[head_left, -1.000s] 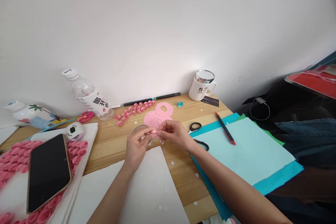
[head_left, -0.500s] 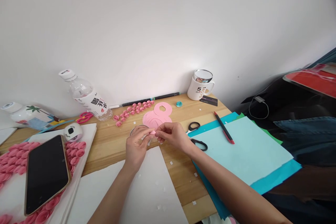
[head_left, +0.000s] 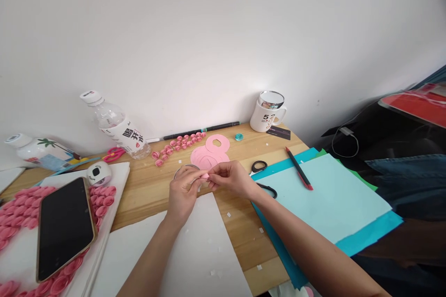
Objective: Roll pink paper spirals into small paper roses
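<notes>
A small piece of pink paper (head_left: 205, 176) is pinched between my left hand (head_left: 183, 189) and my right hand (head_left: 230, 177), which meet over the table. Fingers cover most of it, so its exact form is hidden. Just beyond lie flat pink paper rings and spiral-cut shapes (head_left: 218, 144). Behind my left hand shows part of a round roll (head_left: 177, 172), possibly tape. Two loose rows of small rolled pink paper roses (head_left: 179, 143) sit farther back. Scissors with black handles (head_left: 259, 165) rest beside my right wrist, partly under the forearm.
White boards (head_left: 198, 246) lie in front. At left, a phone (head_left: 66, 227) rests on a board with many pink roses (head_left: 17, 213). Behind stand a water bottle (head_left: 120, 125) and a mug (head_left: 267, 112). Blue paper sheets (head_left: 327, 199) carry a pen (head_left: 299, 169). Paper scraps (head_left: 229, 215) dot the wood.
The whole view has shifted slightly, so things appear a little to the right. Both hands keep pinching the pink paper, with barely any movement of the fingers.
</notes>
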Demonstrator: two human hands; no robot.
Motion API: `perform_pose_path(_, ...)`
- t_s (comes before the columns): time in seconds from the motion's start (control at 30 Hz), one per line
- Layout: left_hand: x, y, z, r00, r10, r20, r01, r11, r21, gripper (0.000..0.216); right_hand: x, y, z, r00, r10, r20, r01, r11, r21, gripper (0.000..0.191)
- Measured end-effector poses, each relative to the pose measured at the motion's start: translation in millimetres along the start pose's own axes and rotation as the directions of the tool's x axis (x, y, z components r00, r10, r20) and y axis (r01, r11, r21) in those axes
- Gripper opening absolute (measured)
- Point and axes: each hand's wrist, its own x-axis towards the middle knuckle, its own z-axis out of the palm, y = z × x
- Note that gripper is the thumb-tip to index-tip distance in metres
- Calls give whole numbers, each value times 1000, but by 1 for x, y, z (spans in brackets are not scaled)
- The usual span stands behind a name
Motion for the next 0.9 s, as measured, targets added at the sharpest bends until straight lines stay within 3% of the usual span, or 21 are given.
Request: perform_pose_path(0.9,3,2,-3,997,53,54,-55,998,27,12,0,-3,-6,996,44,83,-51,995,88,27)
